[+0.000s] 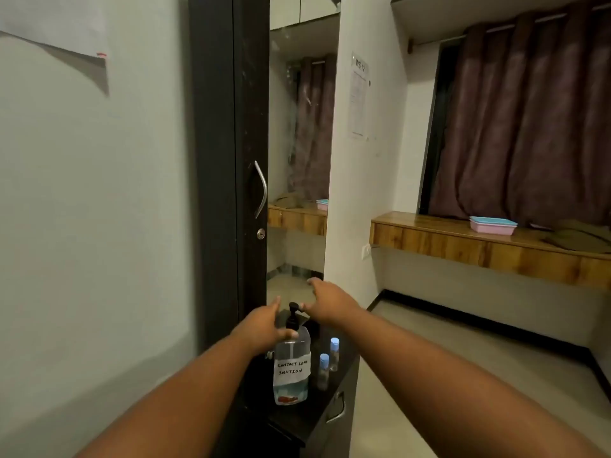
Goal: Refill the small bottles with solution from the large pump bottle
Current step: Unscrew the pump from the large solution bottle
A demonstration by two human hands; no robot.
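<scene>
Both arms outstretched: left hand [264,325] fingers around pump bottle [291,368] neck, right hand [330,304] fingers spread, empty, at 1 o'clock.

Big pump bottle [291,368] under the left hand [264,325] is clear with a black pump and a white handwritten label. The two small bottles [329,363] just below the right hand [330,300] have pale blue caps. Cabinet top [299,421] is black, and the pink tray [492,225] far right has a blue lid.
</scene>
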